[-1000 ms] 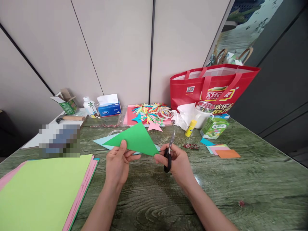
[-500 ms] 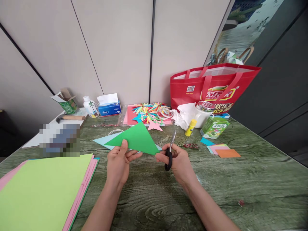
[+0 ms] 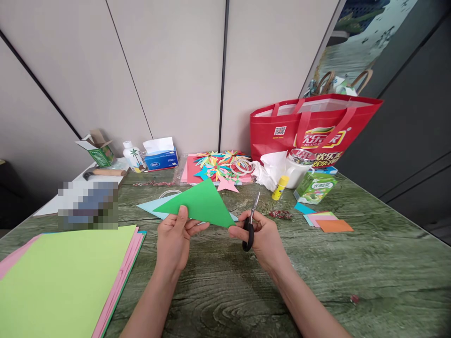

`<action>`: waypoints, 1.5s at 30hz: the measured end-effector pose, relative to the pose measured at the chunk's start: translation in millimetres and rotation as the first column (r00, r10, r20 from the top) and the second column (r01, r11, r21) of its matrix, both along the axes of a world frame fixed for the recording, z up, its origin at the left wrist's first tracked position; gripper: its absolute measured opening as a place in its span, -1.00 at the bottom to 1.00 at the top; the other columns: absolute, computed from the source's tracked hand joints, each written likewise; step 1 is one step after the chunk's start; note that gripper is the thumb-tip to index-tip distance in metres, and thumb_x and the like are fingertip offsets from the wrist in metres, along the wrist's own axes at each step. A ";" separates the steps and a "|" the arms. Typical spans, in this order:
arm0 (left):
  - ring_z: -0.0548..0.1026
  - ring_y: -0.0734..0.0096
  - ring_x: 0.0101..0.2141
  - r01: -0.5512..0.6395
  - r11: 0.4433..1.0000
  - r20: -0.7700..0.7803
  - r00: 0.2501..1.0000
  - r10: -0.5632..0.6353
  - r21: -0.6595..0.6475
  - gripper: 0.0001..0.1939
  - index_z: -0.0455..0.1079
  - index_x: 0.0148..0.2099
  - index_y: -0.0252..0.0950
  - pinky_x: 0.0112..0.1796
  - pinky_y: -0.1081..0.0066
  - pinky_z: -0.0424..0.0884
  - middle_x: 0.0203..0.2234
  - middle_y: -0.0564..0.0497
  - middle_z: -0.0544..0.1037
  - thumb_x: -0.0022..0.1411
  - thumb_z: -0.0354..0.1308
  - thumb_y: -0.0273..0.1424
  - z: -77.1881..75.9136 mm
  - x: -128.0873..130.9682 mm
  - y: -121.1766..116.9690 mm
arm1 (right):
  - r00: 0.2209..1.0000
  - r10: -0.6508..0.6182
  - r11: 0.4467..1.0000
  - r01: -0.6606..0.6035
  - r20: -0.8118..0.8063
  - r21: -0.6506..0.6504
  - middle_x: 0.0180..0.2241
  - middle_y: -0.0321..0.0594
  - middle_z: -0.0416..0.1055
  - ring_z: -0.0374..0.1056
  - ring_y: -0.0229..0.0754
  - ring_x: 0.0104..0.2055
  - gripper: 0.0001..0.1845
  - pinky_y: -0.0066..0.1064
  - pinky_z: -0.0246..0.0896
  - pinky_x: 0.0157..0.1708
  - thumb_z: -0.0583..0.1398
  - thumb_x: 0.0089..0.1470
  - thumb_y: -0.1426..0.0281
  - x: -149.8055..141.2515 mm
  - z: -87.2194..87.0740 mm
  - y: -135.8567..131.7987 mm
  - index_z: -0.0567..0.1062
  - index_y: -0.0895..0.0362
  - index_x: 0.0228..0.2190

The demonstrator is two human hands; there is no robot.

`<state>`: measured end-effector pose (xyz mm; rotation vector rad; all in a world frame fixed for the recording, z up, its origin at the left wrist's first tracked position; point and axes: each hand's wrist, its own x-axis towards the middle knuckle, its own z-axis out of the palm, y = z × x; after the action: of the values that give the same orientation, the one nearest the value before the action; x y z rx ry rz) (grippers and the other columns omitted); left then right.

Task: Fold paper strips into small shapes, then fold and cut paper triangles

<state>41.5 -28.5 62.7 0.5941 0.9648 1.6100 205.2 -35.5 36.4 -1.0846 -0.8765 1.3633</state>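
Observation:
A green paper triangle (image 3: 202, 202) is held up over the table between both hands. My left hand (image 3: 178, 237) grips its lower left part, thumb on the front and fingers behind. At the triangle's right corner, my right hand (image 3: 262, 237) pinches the paper between thumb and forefinger. Black-handled scissors (image 3: 248, 232) hang in that same hand, blades pointing up and away from the paper. Behind the green triangle lies light blue paper (image 3: 150, 206), partly hidden by it.
A stack of coloured paper (image 3: 66, 277) covers the left front. Paper stars (image 3: 216, 164), a yellow glue stick (image 3: 280, 188), a white mug (image 3: 295, 171), a green drink carton (image 3: 314, 188) and a red bag (image 3: 275, 117) stand at the back. Small paper pieces (image 3: 334, 226) lie right.
Hardly anything differs. The whole view has shifted by a few pixels, and both hands keep the same hold on the green paper and scissors.

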 end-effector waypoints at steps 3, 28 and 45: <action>0.48 0.39 -0.68 0.009 1.000 -0.008 1.000 -0.009 0.013 -0.62 0.26 -0.65 -0.37 -0.51 0.30 0.54 -0.78 0.06 0.48 -0.27 0.40 -0.27 -0.3 -0.5 -0.1 | 1.000 0.002 1.000 -0.002 -0.003 -0.006 -0.63 -0.34 0.43 0.33 -0.29 -0.58 -0.59 -0.49 0.16 -0.55 0.43 -0.47 0.38 0.2 0.1 -0.3 0.37 0.14 -0.52; 0.45 0.48 -0.69 -0.005 1.000 0.028 1.000 0.004 0.021 -0.61 0.25 -0.67 -0.37 -0.48 0.24 0.57 -0.81 0.10 0.45 -0.31 0.41 -0.29 -1.2 3.7 -2.4 | 0.997 -0.016 0.999 0.013 0.074 0.036 -0.61 -0.42 0.32 0.15 -0.41 -0.58 -0.57 -0.60 0.02 -0.60 0.43 -0.49 0.40 -0.7 -2.2 0.0 0.37 0.14 -0.50; 0.43 0.54 -0.64 -0.027 0.965 -0.117 0.991 0.059 0.262 -0.66 0.31 -0.18 -0.20 -0.48 0.18 0.57 -0.72 0.25 0.39 -0.05 0.29 -0.37 4.3 -2.9 -8.2 | 1.000 -0.020 1.000 0.020 0.007 -0.023 -0.64 -0.45 0.30 0.13 -0.42 -0.59 -0.56 -0.59 -0.02 -0.60 0.43 -0.51 0.43 2.1 -8.0 4.5 0.36 0.14 -0.52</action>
<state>38.7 -36.7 66.9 0.8672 0.8670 1.7697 207.3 -31.0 28.4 -1.1134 -0.8547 1.3568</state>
